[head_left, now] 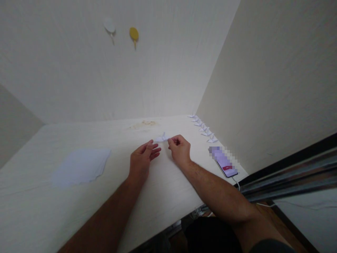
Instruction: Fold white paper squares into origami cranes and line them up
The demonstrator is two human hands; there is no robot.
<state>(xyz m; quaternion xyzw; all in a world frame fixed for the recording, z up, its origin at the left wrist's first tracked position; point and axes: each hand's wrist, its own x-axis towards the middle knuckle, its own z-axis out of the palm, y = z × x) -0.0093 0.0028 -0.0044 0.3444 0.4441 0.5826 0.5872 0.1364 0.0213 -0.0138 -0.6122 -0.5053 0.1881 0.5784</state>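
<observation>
A small white folded paper crane [162,138] is held up over the middle of the white table. My right hand [180,149] is closed, pinching the crane's right side between thumb and index finger. Just left of it, my left hand [143,156] has its fingers loosely apart, with the fingertips close to the crane's left wing. Whether they touch the wing is hard to tell. A row of several similar paper cranes [206,133] stands along the right wall.
A stack of white paper sheets [81,165] lies at the left on the table [158,196]. A phone [225,163] with a cable rests near the right edge. Two hooks, one white [109,25] and one yellow [134,33], are on the back wall.
</observation>
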